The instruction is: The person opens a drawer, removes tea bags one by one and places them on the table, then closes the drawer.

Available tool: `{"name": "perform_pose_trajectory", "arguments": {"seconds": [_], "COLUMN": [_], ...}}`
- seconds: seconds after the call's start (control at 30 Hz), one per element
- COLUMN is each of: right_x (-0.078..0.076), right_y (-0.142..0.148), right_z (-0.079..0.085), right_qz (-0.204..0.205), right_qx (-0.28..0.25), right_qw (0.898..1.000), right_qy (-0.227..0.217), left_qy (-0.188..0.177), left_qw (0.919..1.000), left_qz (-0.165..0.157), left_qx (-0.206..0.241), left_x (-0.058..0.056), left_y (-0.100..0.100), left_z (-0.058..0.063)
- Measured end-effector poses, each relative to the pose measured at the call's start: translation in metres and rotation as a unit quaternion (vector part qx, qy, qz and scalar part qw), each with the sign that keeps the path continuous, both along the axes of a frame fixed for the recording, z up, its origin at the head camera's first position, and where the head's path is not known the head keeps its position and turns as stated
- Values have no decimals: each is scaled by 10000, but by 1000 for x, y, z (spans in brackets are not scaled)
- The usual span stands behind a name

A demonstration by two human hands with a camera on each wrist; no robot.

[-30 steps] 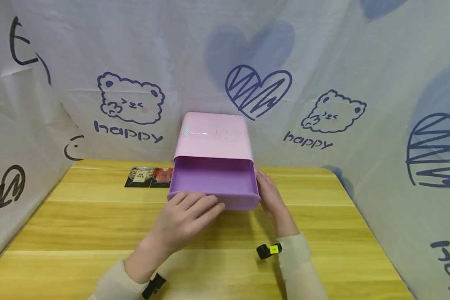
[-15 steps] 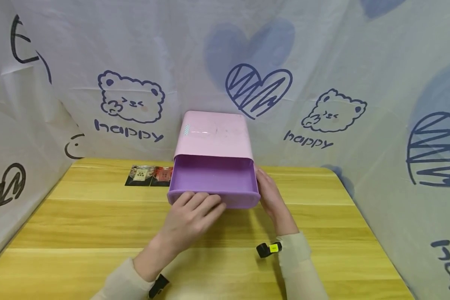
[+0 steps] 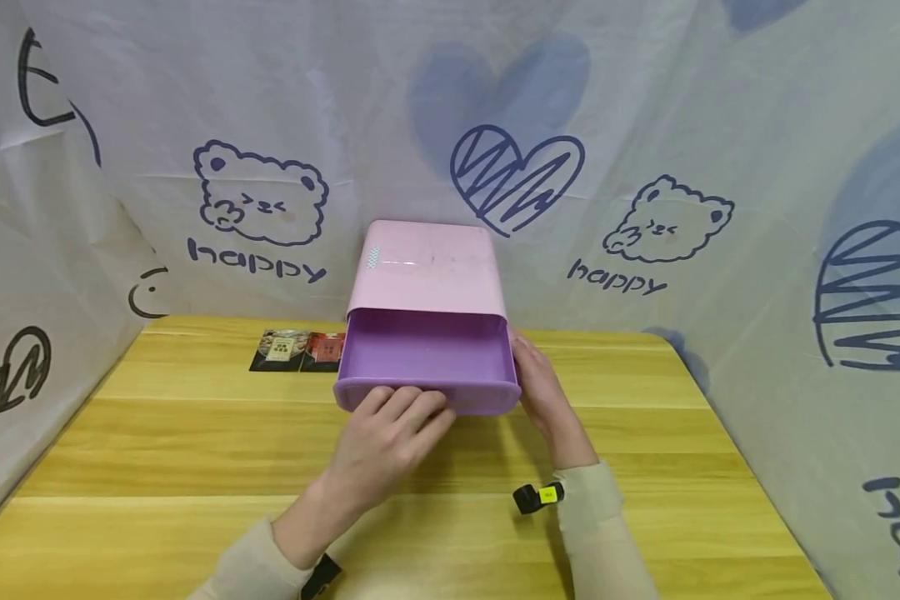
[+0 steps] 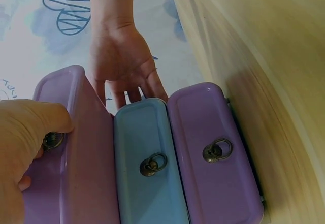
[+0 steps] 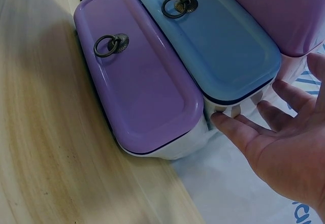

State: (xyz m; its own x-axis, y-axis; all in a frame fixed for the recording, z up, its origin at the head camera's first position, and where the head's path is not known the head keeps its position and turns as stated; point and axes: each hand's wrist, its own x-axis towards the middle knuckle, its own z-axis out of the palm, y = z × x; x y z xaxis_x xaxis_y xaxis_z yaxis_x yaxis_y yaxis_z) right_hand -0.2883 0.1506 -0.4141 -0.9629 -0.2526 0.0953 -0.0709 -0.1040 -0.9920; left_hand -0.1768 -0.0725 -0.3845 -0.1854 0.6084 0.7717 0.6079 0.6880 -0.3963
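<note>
A small pink drawer cabinet (image 3: 427,267) stands at the back of the table, its top purple drawer (image 3: 429,350) pulled out and bare inside. My left hand (image 3: 390,442) is at that drawer's front, fingers curled at its brass ring pull (image 4: 52,140), which the hand partly covers. Flat along the cabinet's right side, my right hand (image 3: 543,392) rests with its fingers extended. Below the pulled-out drawer, the wrist views show a blue drawer (image 4: 147,193) and a lower purple drawer (image 5: 142,87), both pushed in, each with a ring pull.
Two flat dark packets, one with a pale label (image 3: 279,350) and one with a red label (image 3: 322,350), lie left of the cabinet. The cabinet partly hides the red one. A printed white cloth (image 3: 450,108) hangs behind the wooden table (image 3: 157,450).
My left hand has shifted slightly right and its fingers have settled lower on the drawer front. The drawer and my right hand stay about where they were.
</note>
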Motion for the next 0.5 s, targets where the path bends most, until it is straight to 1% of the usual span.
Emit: {"name": "perform_pose_trajectory", "arguments": {"seconds": [0.17,0.5], "right_x": [0,0], "right_y": [0,0], "right_z": [0,-1], "right_qz": [11,24], "right_qx": [34,-88], "right_qw": [10000,9999], "right_qy": [15,53], "left_qy": [-108,-208], "left_qw": [9999,9997], "left_qz": [-28,-143], "left_qx": [17,63], "left_x": [1,5], "left_y": [1,3], "left_z": [1,5]}}
